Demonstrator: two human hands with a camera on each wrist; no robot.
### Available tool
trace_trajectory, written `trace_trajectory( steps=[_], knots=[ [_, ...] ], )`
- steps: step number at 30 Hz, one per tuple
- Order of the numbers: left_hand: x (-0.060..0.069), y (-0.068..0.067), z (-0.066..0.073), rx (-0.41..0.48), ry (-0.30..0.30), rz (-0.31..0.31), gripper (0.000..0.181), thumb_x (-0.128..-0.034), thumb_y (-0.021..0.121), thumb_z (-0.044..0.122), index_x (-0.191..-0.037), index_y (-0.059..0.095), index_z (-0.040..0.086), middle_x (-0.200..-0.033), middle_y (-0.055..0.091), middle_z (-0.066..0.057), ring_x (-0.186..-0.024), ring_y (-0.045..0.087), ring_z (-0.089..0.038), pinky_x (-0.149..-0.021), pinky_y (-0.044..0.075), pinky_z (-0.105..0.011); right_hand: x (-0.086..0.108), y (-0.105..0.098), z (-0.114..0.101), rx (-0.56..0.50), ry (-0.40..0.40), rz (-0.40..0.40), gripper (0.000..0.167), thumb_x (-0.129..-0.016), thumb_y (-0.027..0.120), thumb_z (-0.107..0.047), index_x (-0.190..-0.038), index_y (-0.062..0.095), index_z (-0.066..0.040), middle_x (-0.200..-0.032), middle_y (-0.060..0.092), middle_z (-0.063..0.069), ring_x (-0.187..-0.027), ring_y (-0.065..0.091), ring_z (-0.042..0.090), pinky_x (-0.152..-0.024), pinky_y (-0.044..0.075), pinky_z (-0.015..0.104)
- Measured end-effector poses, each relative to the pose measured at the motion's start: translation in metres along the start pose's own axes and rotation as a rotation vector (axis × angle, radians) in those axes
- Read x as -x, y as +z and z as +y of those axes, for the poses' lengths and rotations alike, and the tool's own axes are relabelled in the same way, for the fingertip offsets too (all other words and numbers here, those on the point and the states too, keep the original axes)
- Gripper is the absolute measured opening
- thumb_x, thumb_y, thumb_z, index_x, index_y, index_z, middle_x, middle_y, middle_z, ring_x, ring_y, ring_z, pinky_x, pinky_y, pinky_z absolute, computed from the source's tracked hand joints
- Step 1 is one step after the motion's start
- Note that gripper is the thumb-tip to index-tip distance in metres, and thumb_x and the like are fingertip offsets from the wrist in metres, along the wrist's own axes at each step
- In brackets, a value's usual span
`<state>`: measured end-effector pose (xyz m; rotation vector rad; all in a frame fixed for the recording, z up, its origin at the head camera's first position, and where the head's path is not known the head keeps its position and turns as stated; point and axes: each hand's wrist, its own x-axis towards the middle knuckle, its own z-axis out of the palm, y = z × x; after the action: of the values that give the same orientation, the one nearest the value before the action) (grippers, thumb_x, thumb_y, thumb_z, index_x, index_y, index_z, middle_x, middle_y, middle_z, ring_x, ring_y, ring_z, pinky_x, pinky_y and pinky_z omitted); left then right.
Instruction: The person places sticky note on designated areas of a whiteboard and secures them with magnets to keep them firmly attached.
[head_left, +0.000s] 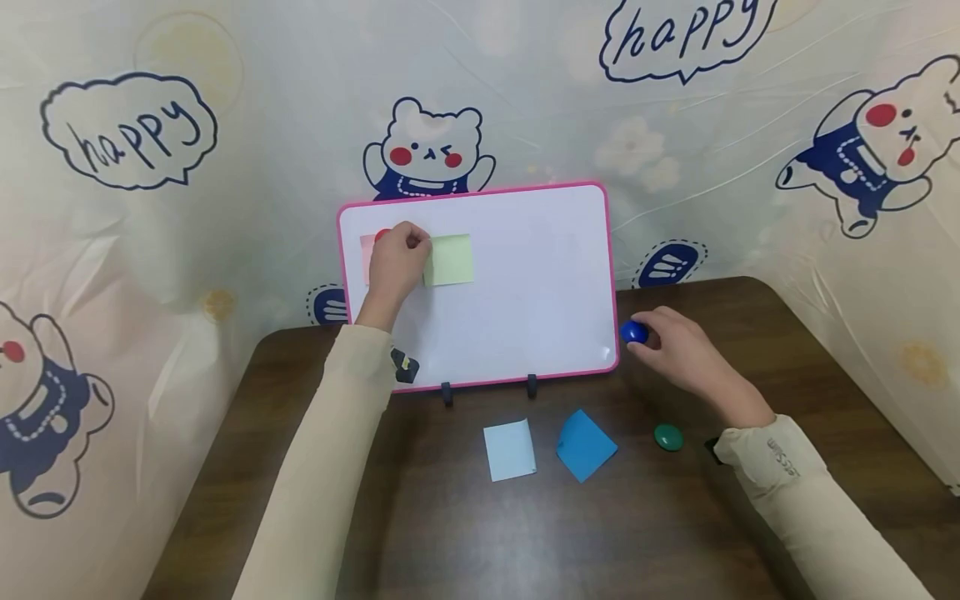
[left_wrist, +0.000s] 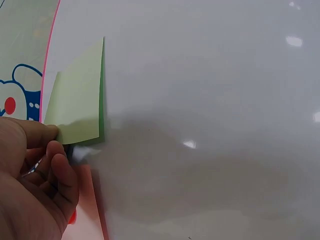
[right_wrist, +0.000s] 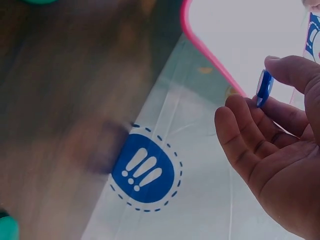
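Sitting at the whiteboard's (head_left: 540, 292) left, the pink note (head_left: 366, 260) looks done under a red magnet (head_left: 382, 234); the green note (head_left: 452, 260) beside it shows none, and the pale note (head_left: 511, 451), blue note (head_left: 587, 447) and green magnet (head_left: 669, 437) lie unused on the table (head_left: 450, 550). The raised left hand (head_left: 400, 260) pinches the green note's corner; the right hand (head_left: 686, 354) grips a blue magnet (head_left: 633, 332) beside the whiteboard.

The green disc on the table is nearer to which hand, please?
Right: the right hand, pinching the blue disc, is a little beyond the green disc; the left hand is across at the whiteboard, pinching the green note.
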<state>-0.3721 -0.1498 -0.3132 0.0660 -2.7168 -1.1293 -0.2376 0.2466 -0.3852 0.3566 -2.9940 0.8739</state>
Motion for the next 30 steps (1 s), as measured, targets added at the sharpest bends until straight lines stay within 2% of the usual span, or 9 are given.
trace_trajectory(
  steps=[6,11,17,30],
  knots=[
    [-0.003,0.000,0.003,-0.024,0.001,0.018,0.020,-0.1022,0.057,0.022,-0.115,0.065,0.009,-0.106,0.062,-0.008,-0.098,0.054,-0.024,-0.083,0.048,-0.036,-0.007,-0.001,-0.012,0.007,-0.002,0.009,0.051,-0.095,0.072,-0.019,-0.138,0.054,0.000,-0.118,0.056,0.016,-0.099,0.058,0.033,-0.084,0.057,0.049],
    [-0.003,0.002,0.005,-0.050,-0.010,0.042,0.021,-0.1018,0.055,0.023,-0.115,0.064,0.009,-0.105,0.062,-0.007,-0.097,0.054,-0.024,-0.084,0.048,-0.037,-0.019,0.000,-0.028,0.021,-0.057,0.011,0.051,-0.093,0.074,-0.016,-0.138,0.055,0.000,-0.111,0.057,0.013,-0.094,0.057,0.028,-0.081,0.058,0.044],
    [-0.003,0.009,0.005,-0.078,-0.037,0.027,0.026,-0.1019,0.055,0.025,-0.123,0.062,0.011,-0.111,0.063,-0.007,-0.100,0.055,-0.023,-0.090,0.049,-0.037,-0.032,0.003,-0.046,0.032,-0.089,-0.018,0.055,-0.093,0.074,-0.019,-0.142,0.053,-0.004,-0.118,0.058,0.013,-0.096,0.059,0.026,-0.081,0.058,0.043],
    [-0.002,0.008,0.003,-0.062,0.002,0.066,0.024,-0.1030,0.056,0.026,-0.120,0.063,0.011,-0.106,0.062,-0.005,-0.097,0.054,-0.022,-0.087,0.047,-0.037,-0.049,0.005,-0.071,0.079,-0.141,-0.035,0.056,-0.093,0.074,-0.021,-0.142,0.054,-0.004,-0.118,0.060,0.013,-0.095,0.062,0.026,-0.081,0.058,0.043]
  ],
)
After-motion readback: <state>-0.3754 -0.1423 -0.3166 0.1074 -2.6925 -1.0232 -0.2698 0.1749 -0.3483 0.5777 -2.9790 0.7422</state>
